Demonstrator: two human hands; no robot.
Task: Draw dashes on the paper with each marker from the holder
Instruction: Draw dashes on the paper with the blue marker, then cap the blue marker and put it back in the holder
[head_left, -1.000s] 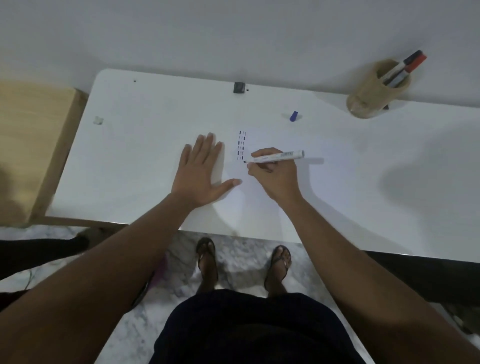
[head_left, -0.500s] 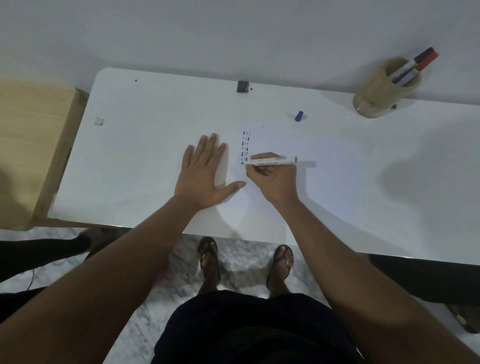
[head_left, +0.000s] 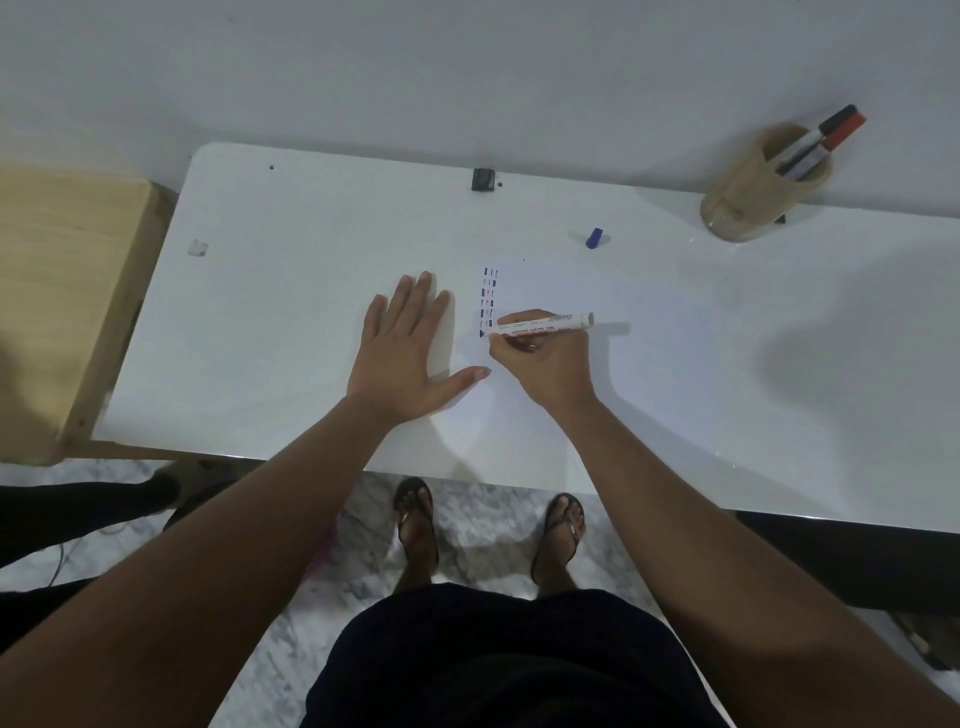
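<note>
A white sheet of paper (head_left: 561, 291) lies on the white table (head_left: 291, 260), hard to tell from it. Two short columns of dark dashes (head_left: 489, 301) run down its left side. My right hand (head_left: 540, 364) grips a white marker (head_left: 545, 323) lying nearly level, its tip at the bottom of the dash columns. My left hand (head_left: 402, 358) rests flat on the table left of the dashes, fingers spread. A tan round holder (head_left: 748, 202) at the far right holds two markers (head_left: 821, 143), one black-capped and one red-capped.
A blue cap (head_left: 594, 237) lies on the table behind the paper. A small black object (head_left: 483, 178) sits at the table's far edge, a white scrap (head_left: 198, 248) at the left. A wooden surface (head_left: 57, 291) adjoins the table on the left. My sandalled feet stand below the near edge.
The marker tip has moved slightly down the column of dashes. My left hand has stayed flat in place. The view has shifted a little.
</note>
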